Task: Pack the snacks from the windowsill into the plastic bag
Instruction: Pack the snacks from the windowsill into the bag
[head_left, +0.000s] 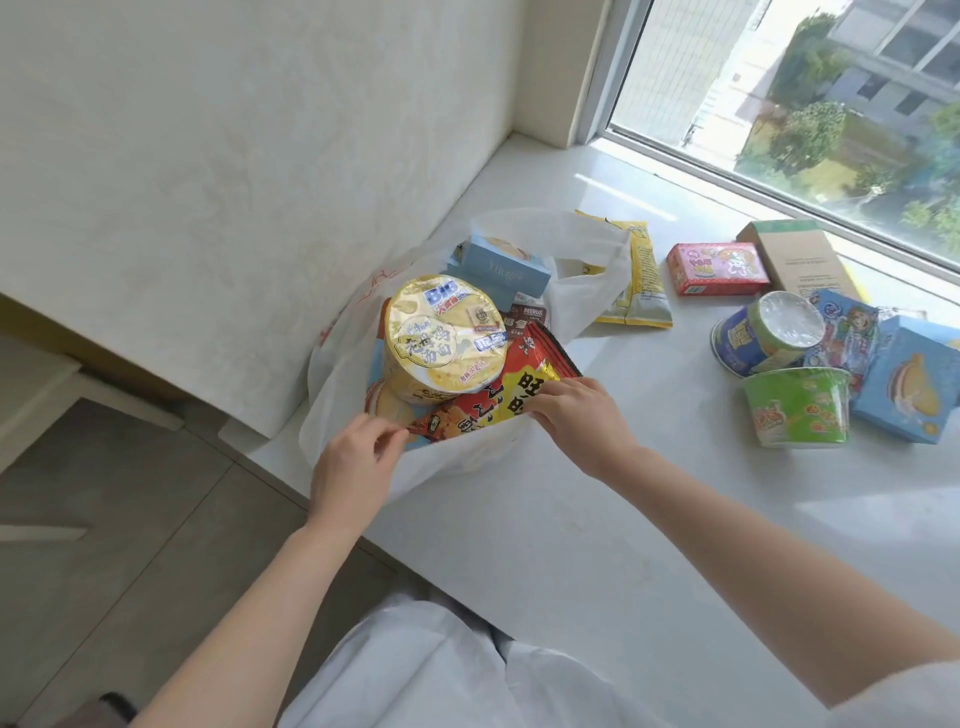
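Noodle bowl (445, 340) in plastic bag (462, 462), left of cups (779, 374).

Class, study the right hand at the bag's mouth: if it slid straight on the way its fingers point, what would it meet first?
The right hand points left, its fingertips on the red and yellow snack packet. Beyond that, probably the round yellow-lidded noodle bowl inside the white plastic bag, though depth is uncertain.

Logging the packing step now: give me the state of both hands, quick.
Left hand: closed, pinching the near-left corner of the red snack packet.
Right hand: closed, gripping the same packet's right edge over the plastic bag.
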